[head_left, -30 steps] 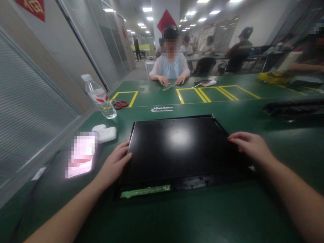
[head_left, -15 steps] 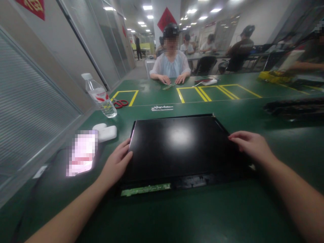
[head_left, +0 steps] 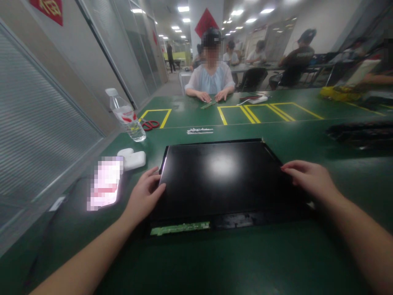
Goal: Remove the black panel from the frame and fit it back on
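Observation:
A black flat screen panel [head_left: 215, 180] lies on the green table [head_left: 196, 262] in front of me, with a bright light reflected in its middle. Along its near edge runs a green circuit board strip [head_left: 181, 228]. My left hand [head_left: 145, 194] grips the panel's left edge, thumb on top and fingers at the side. My right hand [head_left: 310, 176] is closed on the right edge, its thumb and forefinger pinched there.
At the left are a lit phone [head_left: 106, 182], white cases [head_left: 133, 159], a water bottle [head_left: 127, 116] and red scissors [head_left: 151, 125]. Small white pieces [head_left: 199, 131] lie beyond the panel. Dark parts [head_left: 359, 133] lie right. A person [head_left: 210, 78] sits opposite.
The whole view has shifted slightly, so things appear a little further right. Both hands stay at the panel's edges; my left thumb reaches slightly further over the edge.

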The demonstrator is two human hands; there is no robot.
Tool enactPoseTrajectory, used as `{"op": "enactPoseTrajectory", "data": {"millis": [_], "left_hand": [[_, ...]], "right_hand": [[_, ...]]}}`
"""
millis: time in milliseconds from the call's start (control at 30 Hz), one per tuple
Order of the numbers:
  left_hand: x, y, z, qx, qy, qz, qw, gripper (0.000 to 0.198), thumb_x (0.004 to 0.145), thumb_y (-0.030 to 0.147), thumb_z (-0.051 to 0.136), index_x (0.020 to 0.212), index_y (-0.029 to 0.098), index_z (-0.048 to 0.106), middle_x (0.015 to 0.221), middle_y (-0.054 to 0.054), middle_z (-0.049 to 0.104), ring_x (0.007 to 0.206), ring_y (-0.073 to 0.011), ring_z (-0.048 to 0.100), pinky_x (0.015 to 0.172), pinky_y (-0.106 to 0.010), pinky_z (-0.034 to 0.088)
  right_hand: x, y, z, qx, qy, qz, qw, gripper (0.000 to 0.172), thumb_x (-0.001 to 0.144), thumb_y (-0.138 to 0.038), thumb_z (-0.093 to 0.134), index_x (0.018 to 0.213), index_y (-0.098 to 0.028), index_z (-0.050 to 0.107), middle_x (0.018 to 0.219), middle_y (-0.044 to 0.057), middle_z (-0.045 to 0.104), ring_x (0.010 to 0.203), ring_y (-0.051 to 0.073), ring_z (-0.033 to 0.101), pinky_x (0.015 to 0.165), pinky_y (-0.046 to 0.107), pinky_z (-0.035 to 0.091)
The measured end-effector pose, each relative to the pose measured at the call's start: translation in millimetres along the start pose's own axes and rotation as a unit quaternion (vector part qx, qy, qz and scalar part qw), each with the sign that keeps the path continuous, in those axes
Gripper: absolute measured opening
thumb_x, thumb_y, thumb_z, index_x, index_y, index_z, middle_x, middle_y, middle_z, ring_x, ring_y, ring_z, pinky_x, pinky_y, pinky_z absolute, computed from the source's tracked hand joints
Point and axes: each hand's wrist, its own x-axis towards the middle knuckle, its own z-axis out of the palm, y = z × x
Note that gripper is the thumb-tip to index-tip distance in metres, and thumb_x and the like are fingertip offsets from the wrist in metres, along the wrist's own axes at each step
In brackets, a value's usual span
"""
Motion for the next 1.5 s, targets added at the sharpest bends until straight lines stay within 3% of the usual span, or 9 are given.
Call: {"op": "enactPoseTrajectory", "data": {"millis": [167, 267, 500, 700, 833, 1100, 1300, 1500], "left_hand": [[0, -4, 1.2, -0.011, 0.011, -0.007, 1.0, 0.033, 0.08, 0.047, 0.064, 0.097, 0.021, 0.072, 0.146, -0.016, 0.057, 0.135, -0.0358, 0.054, 0.113, -0.054, 0.041], [1, -1, 1.2, -0.026, 0.01, -0.02, 0.999, 0.033, 0.079, 0.049, 0.065, 0.094, 0.02, 0.071, 0.145, -0.017, 0.058, 0.134, -0.0358, 0.055, 0.111, -0.053, 0.043], [4, 6, 5.3, -0.03, 0.018, -0.053, 0.998, 0.039, 0.074, 0.057, 0.069, 0.085, 0.019, 0.07, 0.139, -0.018, 0.06, 0.13, -0.0368, 0.056, 0.107, -0.053, 0.047], [15, 3, 11.5, -0.06, 0.019, -0.086, 0.994, 0.033, 0.068, 0.051, 0.074, 0.073, 0.019, 0.066, 0.138, -0.021, 0.06, 0.132, -0.0382, 0.056, 0.109, -0.051, 0.045], [21, 7, 12.7, -0.094, -0.007, -0.127, 0.987, 0.027, 0.067, 0.042, 0.075, 0.07, 0.017, 0.063, 0.143, -0.024, 0.056, 0.132, -0.0392, 0.055, 0.109, -0.052, 0.043], [12, 0, 14.2, -0.06, 0.02, -0.076, 0.995, 0.029, 0.069, 0.043, 0.075, 0.079, 0.019, 0.062, 0.137, -0.021, 0.058, 0.13, -0.0357, 0.056, 0.108, -0.049, 0.045], [10, -4, 14.8, -0.061, 0.023, -0.057, 0.996, 0.03, 0.071, 0.044, 0.075, 0.079, 0.021, 0.059, 0.137, -0.019, 0.058, 0.131, -0.0346, 0.056, 0.107, -0.05, 0.047], [7, -1, 11.8, -0.039, 0.012, -0.037, 0.998, 0.027, 0.073, 0.042, 0.074, 0.081, 0.021, 0.06, 0.138, -0.019, 0.059, 0.133, -0.0353, 0.054, 0.107, -0.052, 0.047]], "right_hand": [[2, 2, 0, -0.008, 0.002, -0.013, 1.0, 0.033, 0.073, -0.049, 0.062, 0.084, -0.022, 0.077, 0.055, 0.002, 0.064, 0.049, 0.021, 0.061, 0.055, 0.034, 0.045], [4, 5, 1, -0.019, 0.005, -0.023, 1.0, 0.031, 0.074, -0.048, 0.062, 0.085, -0.023, 0.077, 0.064, 0.003, 0.07, 0.051, 0.021, 0.062, 0.057, 0.035, 0.047], [9, -1, 3, -0.085, 0.04, -0.059, 0.994, 0.019, 0.074, -0.036, 0.061, 0.078, -0.026, 0.076, 0.077, 0.004, 0.074, 0.074, 0.026, 0.068, 0.072, 0.04, 0.051], [22, -17, -2, -0.085, -0.04, 0.0, 0.996, 0.022, 0.076, -0.028, 0.058, 0.086, -0.023, 0.076, 0.077, 0.002, 0.075, 0.047, 0.018, 0.06, 0.069, 0.039, 0.052], [23, -20, 0, -0.103, -0.014, 0.001, 0.995, 0.024, 0.077, -0.027, 0.057, 0.089, -0.021, 0.077, 0.074, 0.004, 0.074, 0.048, 0.018, 0.06, 0.068, 0.038, 0.051], [18, 2, 2, -0.067, 0.04, -0.018, 0.997, 0.021, 0.075, -0.032, 0.061, 0.084, -0.025, 0.079, 0.079, 0.004, 0.075, 0.079, 0.025, 0.068, 0.073, 0.035, 0.05], [12, -8, 0, -0.109, 0.027, -0.02, 0.993, 0.023, 0.077, -0.033, 0.064, 0.087, -0.023, 0.081, 0.085, 0.006, 0.075, 0.088, 0.026, 0.065, 0.082, 0.036, 0.047], [14, -6, 0, -0.087, 0.019, 0.019, 0.996, 0.026, 0.076, -0.034, 0.065, 0.092, -0.022, 0.082, 0.089, 0.006, 0.076, 0.089, 0.026, 0.065, 0.079, 0.036, 0.046]]}}
